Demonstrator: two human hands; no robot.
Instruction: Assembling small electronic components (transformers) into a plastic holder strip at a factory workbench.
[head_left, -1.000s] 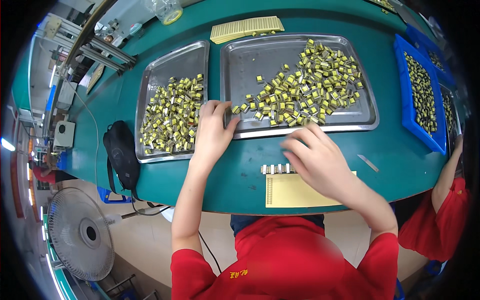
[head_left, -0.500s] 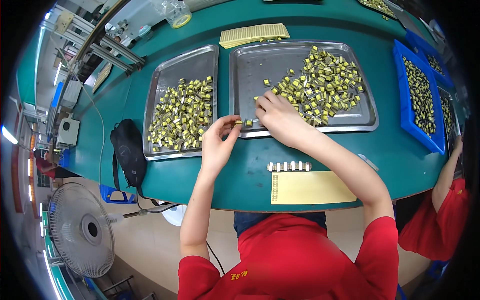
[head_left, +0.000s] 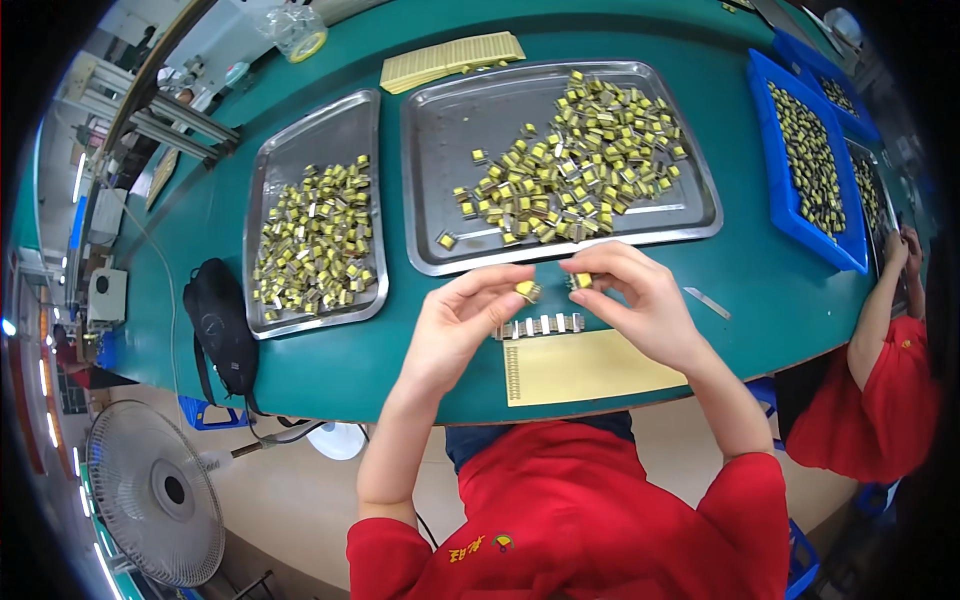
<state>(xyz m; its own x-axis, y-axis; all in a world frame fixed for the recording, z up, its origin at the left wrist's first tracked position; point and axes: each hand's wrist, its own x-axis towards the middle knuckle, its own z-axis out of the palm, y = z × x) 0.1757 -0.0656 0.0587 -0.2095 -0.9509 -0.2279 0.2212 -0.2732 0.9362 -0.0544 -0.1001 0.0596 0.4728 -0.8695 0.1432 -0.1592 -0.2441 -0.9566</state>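
Note:
Between thumb and fingers, my left hand (head_left: 460, 318) pinches a small transformer (head_left: 528, 291) with yellow tape and metal pins. A matching yellow transformer (head_left: 580, 282) is pinched in my right hand (head_left: 640, 300), a short gap away. Both hands hang over the near edge of the larger metal tray (head_left: 430, 255), which holds a loose heap of such transformers (head_left: 590, 160). Just below the hands lies a row of transformers (head_left: 545, 326) with white and metallic sides. It sits along the upper edge of a pale yellow card (head_left: 590, 370) with a strip of small marks at its left.
To the left stands a second metal tray (head_left: 375, 280) of transformers, beside a black pouch (head_left: 222, 325). Yellow sheets (head_left: 450, 62) are stacked behind. Blue bins (head_left: 845, 258) of parts stand right, near another person's arm (head_left: 875, 310). A small blade-like strip (head_left: 708, 302) lies nearby.
Both hands have drawn back from the trays toward me. My right hand has left the heap and now holds a transformer near the left one. The view has shifted.

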